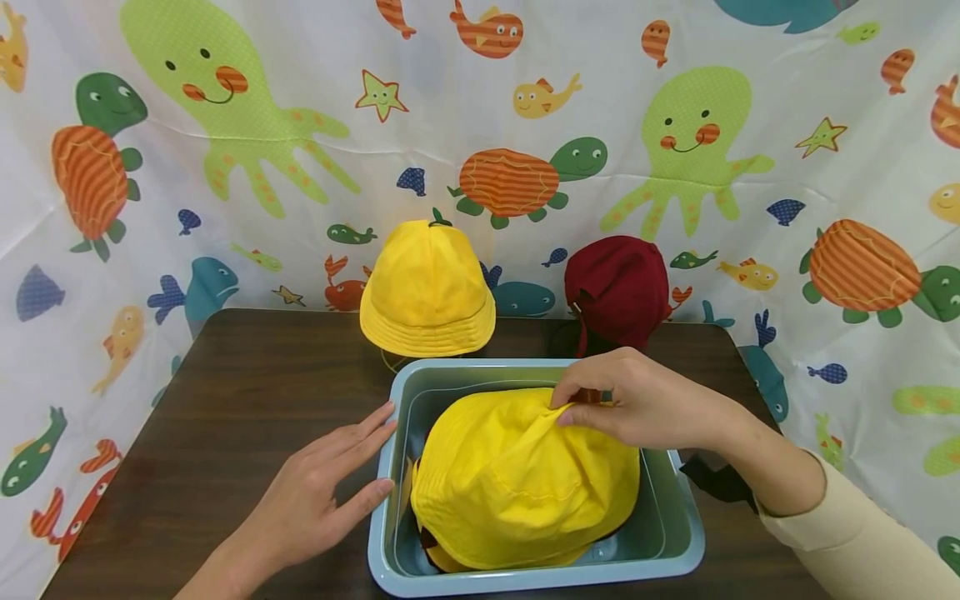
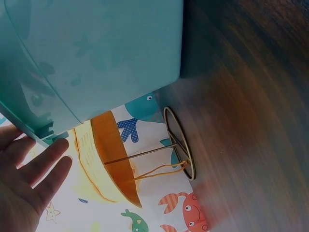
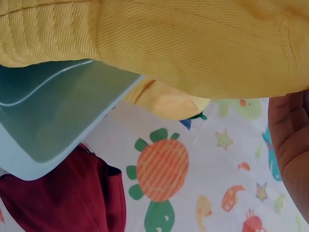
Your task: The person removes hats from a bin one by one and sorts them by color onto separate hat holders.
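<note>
- Tub (image 1: 540, 578): open from above; walls bar sideways entry.
- Inner yellow hat (image 1: 517, 492): fills most of the interior, leaving a narrow gap at front right.
- Rear yellow hat (image 1: 427, 287) and maroon hat (image 1: 618, 287): obstacles behind the tub, space between.
- Surface (image 1: 285, 367): free room behind the left hand (image 1: 307, 487).

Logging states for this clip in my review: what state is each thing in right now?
Yellow hat in the tub: creased, pinched up at the crown
Light blue tub: open-topped, holding that hat
Other yellow hat: upright, brim down
Wire stand: upright, under the other yellow hat
Red hat: untouched, behind the tub
Left hand: fingers extended, at the tub's rim
Right hand: pinching the hat
</note>
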The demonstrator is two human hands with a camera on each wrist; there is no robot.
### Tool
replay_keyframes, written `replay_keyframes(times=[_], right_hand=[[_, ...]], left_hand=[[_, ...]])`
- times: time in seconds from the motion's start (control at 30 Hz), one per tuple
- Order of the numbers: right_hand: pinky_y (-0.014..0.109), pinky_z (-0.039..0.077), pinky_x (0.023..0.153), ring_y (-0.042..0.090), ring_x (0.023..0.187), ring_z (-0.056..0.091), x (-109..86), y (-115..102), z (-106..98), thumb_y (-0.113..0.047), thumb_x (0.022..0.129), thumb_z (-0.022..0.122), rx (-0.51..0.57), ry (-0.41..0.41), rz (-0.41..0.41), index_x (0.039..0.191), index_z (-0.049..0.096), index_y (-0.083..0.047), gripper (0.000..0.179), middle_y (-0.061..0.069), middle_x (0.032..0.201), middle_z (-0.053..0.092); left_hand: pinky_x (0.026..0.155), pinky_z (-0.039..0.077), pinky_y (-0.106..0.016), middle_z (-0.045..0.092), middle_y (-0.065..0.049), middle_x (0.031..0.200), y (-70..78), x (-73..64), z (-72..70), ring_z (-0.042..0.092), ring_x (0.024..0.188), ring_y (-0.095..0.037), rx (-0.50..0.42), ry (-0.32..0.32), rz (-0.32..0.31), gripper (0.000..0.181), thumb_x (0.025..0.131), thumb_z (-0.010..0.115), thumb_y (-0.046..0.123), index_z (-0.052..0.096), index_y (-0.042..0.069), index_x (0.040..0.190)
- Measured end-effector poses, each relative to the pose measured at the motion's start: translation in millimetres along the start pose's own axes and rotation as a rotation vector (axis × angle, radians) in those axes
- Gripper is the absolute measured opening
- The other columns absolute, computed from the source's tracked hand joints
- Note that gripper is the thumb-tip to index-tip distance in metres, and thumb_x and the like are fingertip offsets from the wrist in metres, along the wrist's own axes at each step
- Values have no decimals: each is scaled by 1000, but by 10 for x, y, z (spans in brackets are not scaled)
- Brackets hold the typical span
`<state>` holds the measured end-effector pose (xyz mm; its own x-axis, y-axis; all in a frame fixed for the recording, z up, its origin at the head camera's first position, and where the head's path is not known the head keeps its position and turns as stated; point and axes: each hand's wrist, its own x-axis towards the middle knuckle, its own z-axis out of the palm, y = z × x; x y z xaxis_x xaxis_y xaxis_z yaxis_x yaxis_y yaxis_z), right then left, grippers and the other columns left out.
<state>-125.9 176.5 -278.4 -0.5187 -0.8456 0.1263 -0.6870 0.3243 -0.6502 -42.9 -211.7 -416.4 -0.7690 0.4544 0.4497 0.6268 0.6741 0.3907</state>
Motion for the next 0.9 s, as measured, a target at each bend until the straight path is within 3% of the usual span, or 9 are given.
replay_keyframes(times=[0.27,0.9], right_hand=[[29,60,76,9,86,64,-23,-39,-65,-5,96,76,-3,29,-6,106,75,-12,12,-8,101,74],[24,56,69,8,81,62,-18,-164,-262,4,91,78,-74,166,-102,102,75,-14,21,-10,96,72]], left_hand=[[116,27,-14,49,2,160,3,2,-10,58,136,-18,14,-9,1,75,87,83,26,54,12,154],[116,30,-16,48,2,161,-4,-3,-6,58,136,-17,28,-10,4,73,88,83,25,55,11,154]])
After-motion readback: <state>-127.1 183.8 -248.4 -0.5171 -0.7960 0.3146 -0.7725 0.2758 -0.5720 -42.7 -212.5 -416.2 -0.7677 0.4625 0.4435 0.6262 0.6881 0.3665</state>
